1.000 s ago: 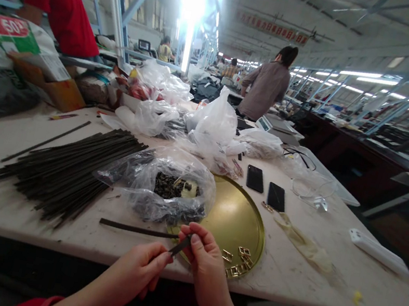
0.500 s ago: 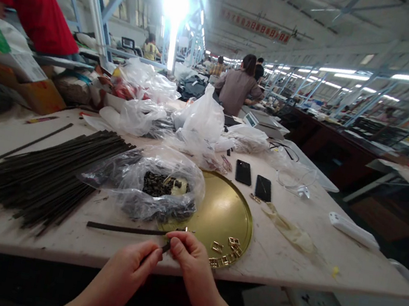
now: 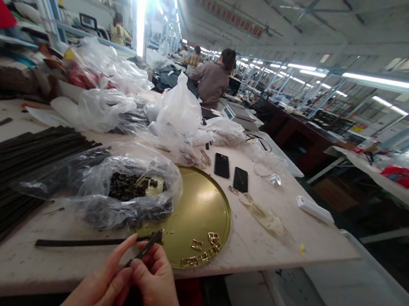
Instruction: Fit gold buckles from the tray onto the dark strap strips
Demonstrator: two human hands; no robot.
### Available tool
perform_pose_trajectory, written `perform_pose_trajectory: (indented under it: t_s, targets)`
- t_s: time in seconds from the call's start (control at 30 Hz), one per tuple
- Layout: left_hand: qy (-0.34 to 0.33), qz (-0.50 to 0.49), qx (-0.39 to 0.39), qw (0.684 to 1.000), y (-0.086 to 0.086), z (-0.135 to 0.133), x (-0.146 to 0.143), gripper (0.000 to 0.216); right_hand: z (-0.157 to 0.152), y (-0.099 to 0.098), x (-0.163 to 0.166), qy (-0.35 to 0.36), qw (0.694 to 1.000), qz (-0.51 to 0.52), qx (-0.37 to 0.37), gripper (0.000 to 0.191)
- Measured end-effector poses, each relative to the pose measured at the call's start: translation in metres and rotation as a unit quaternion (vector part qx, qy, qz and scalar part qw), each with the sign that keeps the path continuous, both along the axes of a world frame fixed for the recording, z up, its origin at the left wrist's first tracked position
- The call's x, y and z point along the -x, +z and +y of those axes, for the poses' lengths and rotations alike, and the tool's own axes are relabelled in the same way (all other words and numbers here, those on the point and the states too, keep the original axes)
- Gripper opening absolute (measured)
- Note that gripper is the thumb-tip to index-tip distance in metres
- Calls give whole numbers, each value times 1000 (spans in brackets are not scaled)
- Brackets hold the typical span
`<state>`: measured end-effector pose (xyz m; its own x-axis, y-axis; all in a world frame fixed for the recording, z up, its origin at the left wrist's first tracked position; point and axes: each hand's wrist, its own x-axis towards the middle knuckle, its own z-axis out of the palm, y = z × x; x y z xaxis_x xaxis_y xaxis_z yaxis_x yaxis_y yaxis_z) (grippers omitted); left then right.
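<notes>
A short length of dark flat strip [image 3: 147,249] slants up between my hands, just over the table's front edge. My right hand [image 3: 159,285] pinches it between thumb and fingers. My left hand [image 3: 100,282] closes on its lower end, index finger raised along the side; the fingers partly hide that end. Another dark strip [image 3: 81,243] lies flat on the table, its far end reaching the round gold tray [image 3: 200,199]. Several small gold buckles [image 3: 202,255] sit along the tray's near right rim. An open clear plastic bag [image 3: 93,202] holding small dark pieces [image 3: 127,188] overlaps the tray's left side.
A large pile of dark strips [image 3: 6,176] covers the table's left. Behind stand white plastic bags [image 3: 179,106] and a scale [image 3: 237,116]. Two phones [image 3: 222,165] and a white power strip [image 3: 315,209] lie to the right. A person [image 3: 211,80] is farther back, facing away.
My view has swung right, so the table sits further left. The dark strip in my hands is now tilted up and shows more clearly; my left index finger has lifted.
</notes>
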<state>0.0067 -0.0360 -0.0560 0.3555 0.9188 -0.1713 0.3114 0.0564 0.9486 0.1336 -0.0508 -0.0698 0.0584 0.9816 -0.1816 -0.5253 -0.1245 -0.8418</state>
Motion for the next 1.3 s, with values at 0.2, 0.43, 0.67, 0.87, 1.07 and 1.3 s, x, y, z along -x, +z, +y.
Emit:
perform_pose_trajectory:
  t_s: [0.2,0.43,0.67,0.87,1.07,1.3]
  targets:
    - [-57,-35,105,992,-1,12,11,49,1,10,-83,33,811,-582,-53,13]
    - [-109,62,-16,992,2,13,-4,31,23,4,-139,96,628,-771,36,1]
    - [-108,92,-75,987,35,9,-13,26,8,37,-91,133,712,-685,-75,6]
    - [-59,69,-86,992,52,7,-17,18,0,61,-47,147,933,-299,-139,8]
    - [32,1,-88,996,54,1,-9,28,2,54,-28,106,982,-148,-42,27]
    - [39,-5,-92,995,44,-3,-9,26,1,54,-11,84,994,-64,-4,30]
